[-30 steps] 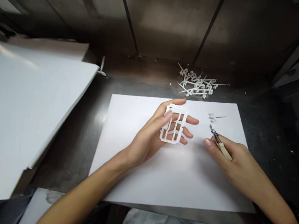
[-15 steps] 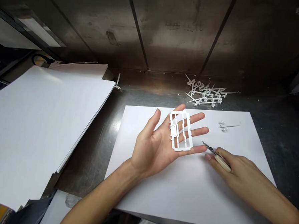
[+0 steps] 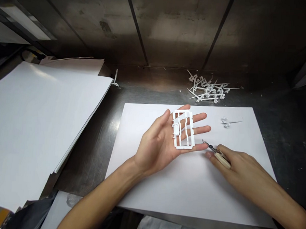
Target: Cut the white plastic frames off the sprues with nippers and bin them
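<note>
My left hand [image 3: 164, 142] lies palm up over a white sheet of paper [image 3: 180, 184], fingers stretched out. A white plastic frame with cut-out bars [image 3: 183, 129] rests flat on its fingers. My right hand [image 3: 234, 165] rests on the sheet just to the right, closed round a small cutting tool with a pale handle [image 3: 219, 155]. The tool's dark metal tip [image 3: 205, 144] points toward the fingertips of my left hand.
A heap of white plastic offcuts [image 3: 208, 89] lies on the dark metal table [image 3: 149, 90] behind the sheet. One small white piece [image 3: 225, 122] sits on the sheet's far right. A stack of large white sheets [image 3: 37, 122] covers the left side. A metal wall stands behind.
My left hand turned palm up and opened, so the frame now lies flat on its fingers. My right hand with the tool shifted slightly toward the left hand.
</note>
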A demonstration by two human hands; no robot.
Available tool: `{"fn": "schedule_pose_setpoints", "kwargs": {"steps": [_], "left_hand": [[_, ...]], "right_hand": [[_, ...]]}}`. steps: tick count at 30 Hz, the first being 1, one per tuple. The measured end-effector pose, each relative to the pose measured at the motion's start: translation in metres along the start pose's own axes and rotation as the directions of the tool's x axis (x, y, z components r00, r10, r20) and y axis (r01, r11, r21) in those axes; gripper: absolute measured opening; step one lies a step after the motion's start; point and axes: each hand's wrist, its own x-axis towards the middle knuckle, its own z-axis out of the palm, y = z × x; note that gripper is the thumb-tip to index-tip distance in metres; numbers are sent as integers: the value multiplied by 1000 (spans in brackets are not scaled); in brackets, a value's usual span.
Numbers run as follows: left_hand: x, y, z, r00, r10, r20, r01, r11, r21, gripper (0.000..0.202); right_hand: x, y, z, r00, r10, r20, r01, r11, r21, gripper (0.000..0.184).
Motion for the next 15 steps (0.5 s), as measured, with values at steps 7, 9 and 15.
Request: {"fn": "schedule_pose_setpoints", "kwargs": {"steps": [7, 9, 15], "left_hand": [[6, -3, -6, 964, 62, -259, -33, 993, 114, 19], [7, 1, -8, 963, 34, -266, -25, 999, 37, 15], [3, 15, -9, 993, -118, -22, 112, 977, -182, 45]], "right_hand": [[-1, 0, 2, 999, -30, -30, 29, 999, -45, 53], [-2, 3, 4, 998, -47, -39, 45, 998, -43, 55], [0, 19, 18, 992, -91, -85, 81, 991, -109, 49]]}}
